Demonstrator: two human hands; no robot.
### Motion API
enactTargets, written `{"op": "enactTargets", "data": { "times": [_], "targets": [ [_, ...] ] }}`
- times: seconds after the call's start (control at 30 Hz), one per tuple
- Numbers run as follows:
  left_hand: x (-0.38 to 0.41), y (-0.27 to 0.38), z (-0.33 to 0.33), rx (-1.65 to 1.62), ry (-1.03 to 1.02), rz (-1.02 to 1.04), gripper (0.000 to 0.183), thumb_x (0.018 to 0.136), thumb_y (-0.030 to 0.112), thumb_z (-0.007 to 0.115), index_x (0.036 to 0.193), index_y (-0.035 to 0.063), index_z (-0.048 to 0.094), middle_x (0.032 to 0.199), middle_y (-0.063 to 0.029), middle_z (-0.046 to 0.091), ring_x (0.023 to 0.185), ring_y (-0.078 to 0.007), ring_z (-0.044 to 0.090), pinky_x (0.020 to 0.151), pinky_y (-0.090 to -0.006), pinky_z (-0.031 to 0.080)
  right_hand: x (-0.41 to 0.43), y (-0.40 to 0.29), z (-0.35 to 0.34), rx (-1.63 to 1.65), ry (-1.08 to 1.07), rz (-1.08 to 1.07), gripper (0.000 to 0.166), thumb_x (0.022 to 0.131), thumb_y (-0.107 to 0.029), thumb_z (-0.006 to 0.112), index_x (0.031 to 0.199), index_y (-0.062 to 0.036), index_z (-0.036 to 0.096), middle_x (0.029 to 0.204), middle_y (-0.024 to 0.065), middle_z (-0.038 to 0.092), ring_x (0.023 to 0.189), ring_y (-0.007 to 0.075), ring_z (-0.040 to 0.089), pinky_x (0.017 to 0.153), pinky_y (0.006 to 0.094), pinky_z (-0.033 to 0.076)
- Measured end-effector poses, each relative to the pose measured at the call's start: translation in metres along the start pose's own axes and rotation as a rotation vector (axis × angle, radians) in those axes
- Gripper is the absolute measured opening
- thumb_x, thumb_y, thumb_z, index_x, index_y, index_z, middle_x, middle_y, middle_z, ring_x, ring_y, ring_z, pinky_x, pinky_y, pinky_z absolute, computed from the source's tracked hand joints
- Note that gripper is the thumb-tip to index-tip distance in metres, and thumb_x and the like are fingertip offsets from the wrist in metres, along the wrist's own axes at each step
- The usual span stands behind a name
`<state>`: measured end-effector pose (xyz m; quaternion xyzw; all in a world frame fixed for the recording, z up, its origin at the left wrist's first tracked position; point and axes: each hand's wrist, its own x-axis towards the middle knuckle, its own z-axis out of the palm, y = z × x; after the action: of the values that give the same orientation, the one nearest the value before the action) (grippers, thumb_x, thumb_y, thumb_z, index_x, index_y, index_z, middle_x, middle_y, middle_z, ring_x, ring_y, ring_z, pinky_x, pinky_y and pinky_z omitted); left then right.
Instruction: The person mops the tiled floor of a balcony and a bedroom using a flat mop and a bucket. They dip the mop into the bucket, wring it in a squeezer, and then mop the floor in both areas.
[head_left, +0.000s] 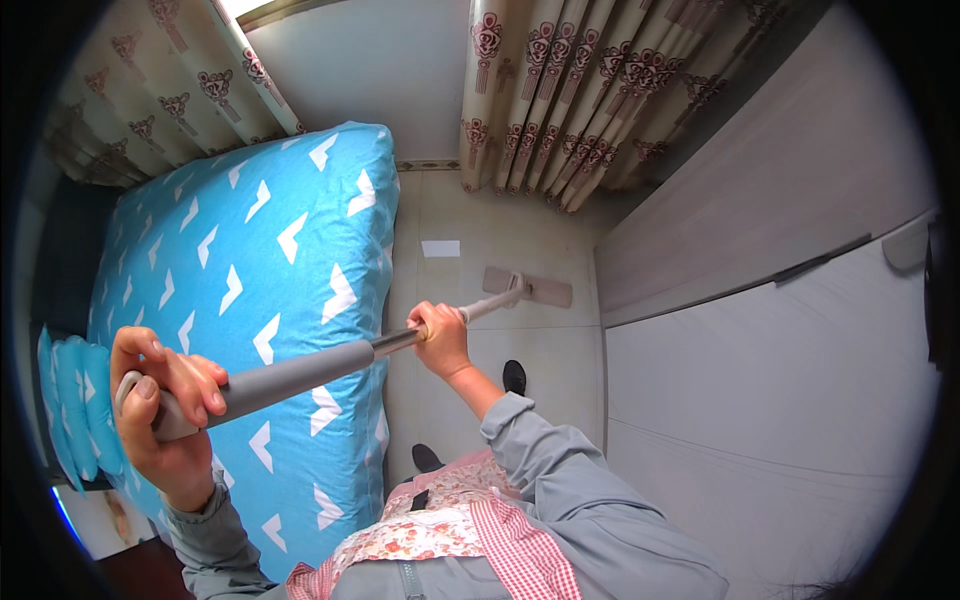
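Observation:
A flat mop spans the view on a long handle (300, 381) with a grey foam grip and a metal tube. My left hand (169, 405) wraps the top end of the grip, near its hanging loop. Farther down, my right hand (441, 339) is closed around the pole just below the shiny metal section. The rectangular mop head (551, 292) lies flat on the tiled floor (450, 202), beyond my feet and a little to the right.
A bed (225, 247) with a blue, white-patterned cover fills the left side, folded bedding (79, 405) at its far left. Patterned curtains (555, 90) hang to the floor ahead. A pale cabinet (735, 360) runs along the right. My black shoes (514, 376) stand between bed and cabinet.

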<state>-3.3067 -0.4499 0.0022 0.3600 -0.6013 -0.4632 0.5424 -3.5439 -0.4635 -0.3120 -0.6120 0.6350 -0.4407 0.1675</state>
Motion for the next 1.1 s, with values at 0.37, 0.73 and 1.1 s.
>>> {"op": "enactTargets", "data": {
  "times": [0.37, 0.73, 1.1],
  "targets": [
    [-0.012, 0.056, -0.045, -0.346, -0.237, -0.044, 0.031, 0.087, 0.021, 0.046, 0.111, 0.0007, 0.049, 0.061, -0.0037, 0.053, 0.052, -0.0126, 0.058, 0.055, -0.0287, 0.055, -0.121, -0.1, -0.04, -0.032, -0.107, 0.119, 0.01, 0.078, -0.011, 0.067, 0.082, -0.012, 0.058, 0.068, 0.0047, 0.061, 0.069, 0.0269, 0.063, 0.067, 0.037, 0.046],
    [0.001, 0.054, -0.039, -0.316, -0.006, 0.2, 0.014, 0.09, 0.007, 0.05, 0.101, 0.0042, 0.043, 0.058, -0.0033, 0.046, 0.053, -0.0114, 0.049, 0.062, -0.0295, 0.048, 0.067, -0.059, -0.013, -0.005, 0.011, -0.256, 0.011, 0.076, -0.007, 0.066, 0.08, -0.0114, 0.058, 0.067, 0.0039, 0.058, 0.067, 0.0245, 0.057, 0.066, 0.037, 0.041],
    [0.069, -0.102, 0.007, -0.018, 0.087, 0.139, 0.013, 0.085, 0.006, 0.045, 0.098, 0.0045, 0.046, 0.063, -0.0025, 0.051, 0.06, -0.0147, 0.054, 0.077, -0.0388, 0.046, 0.223, 0.063, 0.134, 0.031, -0.014, -0.238, 0.016, 0.075, -0.018, 0.073, 0.078, -0.0108, 0.059, 0.078, 0.0065, 0.063, 0.084, 0.0277, 0.059, 0.08, 0.0405, 0.043]
  ]
}}
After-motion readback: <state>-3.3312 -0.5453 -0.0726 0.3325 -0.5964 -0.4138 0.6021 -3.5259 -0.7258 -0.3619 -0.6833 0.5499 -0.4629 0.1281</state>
